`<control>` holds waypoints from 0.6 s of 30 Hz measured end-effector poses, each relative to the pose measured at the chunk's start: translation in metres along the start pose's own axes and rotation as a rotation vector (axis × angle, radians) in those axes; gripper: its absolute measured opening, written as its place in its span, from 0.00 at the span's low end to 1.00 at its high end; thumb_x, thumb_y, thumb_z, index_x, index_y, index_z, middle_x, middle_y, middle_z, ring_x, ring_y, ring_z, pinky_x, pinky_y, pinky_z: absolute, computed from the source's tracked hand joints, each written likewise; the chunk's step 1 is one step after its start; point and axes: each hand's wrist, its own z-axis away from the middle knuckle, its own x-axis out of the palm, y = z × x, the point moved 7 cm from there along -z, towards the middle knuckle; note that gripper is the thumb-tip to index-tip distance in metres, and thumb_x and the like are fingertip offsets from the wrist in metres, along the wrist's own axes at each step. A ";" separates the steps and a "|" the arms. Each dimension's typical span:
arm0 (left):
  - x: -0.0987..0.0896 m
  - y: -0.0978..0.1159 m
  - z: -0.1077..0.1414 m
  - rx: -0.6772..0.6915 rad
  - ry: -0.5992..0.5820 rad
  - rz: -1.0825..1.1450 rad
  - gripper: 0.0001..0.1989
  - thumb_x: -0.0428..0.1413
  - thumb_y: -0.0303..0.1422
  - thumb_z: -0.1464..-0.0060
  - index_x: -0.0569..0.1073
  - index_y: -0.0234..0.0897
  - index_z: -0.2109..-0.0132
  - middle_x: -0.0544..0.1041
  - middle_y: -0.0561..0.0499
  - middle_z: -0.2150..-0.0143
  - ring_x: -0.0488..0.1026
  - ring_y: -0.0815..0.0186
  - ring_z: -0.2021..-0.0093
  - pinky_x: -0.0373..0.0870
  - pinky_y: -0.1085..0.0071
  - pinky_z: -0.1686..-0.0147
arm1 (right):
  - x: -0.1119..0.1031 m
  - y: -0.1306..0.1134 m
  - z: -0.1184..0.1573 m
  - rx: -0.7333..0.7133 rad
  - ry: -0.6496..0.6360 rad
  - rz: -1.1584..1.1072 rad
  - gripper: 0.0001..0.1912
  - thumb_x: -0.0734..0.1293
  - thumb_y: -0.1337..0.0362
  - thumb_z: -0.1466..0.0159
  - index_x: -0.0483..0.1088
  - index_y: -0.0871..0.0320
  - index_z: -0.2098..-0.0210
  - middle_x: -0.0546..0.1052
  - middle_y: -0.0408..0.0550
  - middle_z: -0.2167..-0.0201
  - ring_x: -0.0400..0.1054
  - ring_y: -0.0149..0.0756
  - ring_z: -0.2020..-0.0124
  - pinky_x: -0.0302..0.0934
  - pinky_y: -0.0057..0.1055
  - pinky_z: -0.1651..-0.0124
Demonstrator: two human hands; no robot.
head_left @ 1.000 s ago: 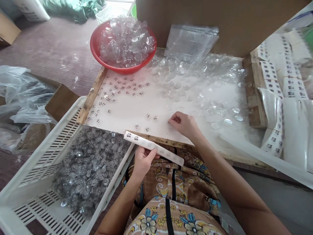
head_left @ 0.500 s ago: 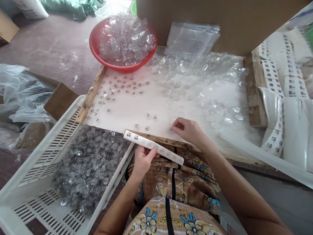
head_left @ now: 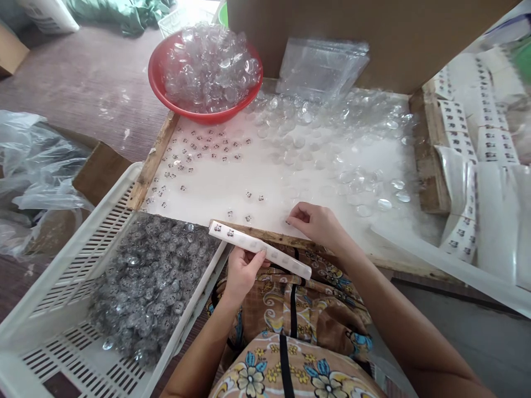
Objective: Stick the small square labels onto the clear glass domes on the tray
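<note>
My left hand (head_left: 244,272) is closed on a folded white sticker strip (head_left: 259,249), which shows two small dark panda prints at its left end. Over the front edge of the white board (head_left: 215,177), my right hand (head_left: 311,221) is pinched, with a tiny dark spot at its fingertips that is too small to make out. Several clear discs with panda prints (head_left: 213,146) lie on the board's left part. Plain clear discs (head_left: 298,142) are spread over its middle and right.
A red bowl (head_left: 211,117) heaped with clear discs sits at the board's back left. A white basket (head_left: 78,260) of printed discs stands at the front left. Sticker strips (head_left: 489,127) lie right of the wooden edge (head_left: 429,155). A cardboard panel (head_left: 394,44) stands behind.
The whole view has shifted slightly. My right hand is still pinched near the board's front edge, its fingertips slightly lower. My left hand holds the strip as before.
</note>
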 end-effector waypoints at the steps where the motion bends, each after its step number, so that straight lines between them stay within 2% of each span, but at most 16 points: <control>1: 0.000 0.000 0.000 0.001 -0.001 0.000 0.14 0.66 0.39 0.51 0.75 0.34 0.62 0.80 0.49 0.70 0.79 0.61 0.71 0.80 0.66 0.69 | 0.001 0.000 0.000 0.004 0.005 0.011 0.08 0.67 0.58 0.42 0.70 0.55 0.74 0.74 0.43 0.77 0.64 0.32 0.76 0.56 0.30 0.70; 10: -0.001 -0.001 -0.001 0.005 -0.006 -0.005 0.13 0.65 0.38 0.50 0.75 0.34 0.62 0.79 0.49 0.70 0.79 0.61 0.71 0.80 0.66 0.69 | 0.007 0.002 -0.001 0.032 0.004 0.043 0.05 0.66 0.61 0.42 0.71 0.55 0.72 0.77 0.43 0.75 0.68 0.33 0.73 0.58 0.30 0.67; 18: -0.002 -0.003 -0.001 0.009 -0.002 -0.012 0.13 0.65 0.39 0.50 0.75 0.34 0.62 0.80 0.48 0.69 0.79 0.61 0.71 0.80 0.65 0.69 | 0.004 -0.003 -0.001 0.011 0.026 0.042 0.05 0.67 0.62 0.42 0.70 0.55 0.72 0.76 0.43 0.76 0.66 0.33 0.74 0.58 0.30 0.68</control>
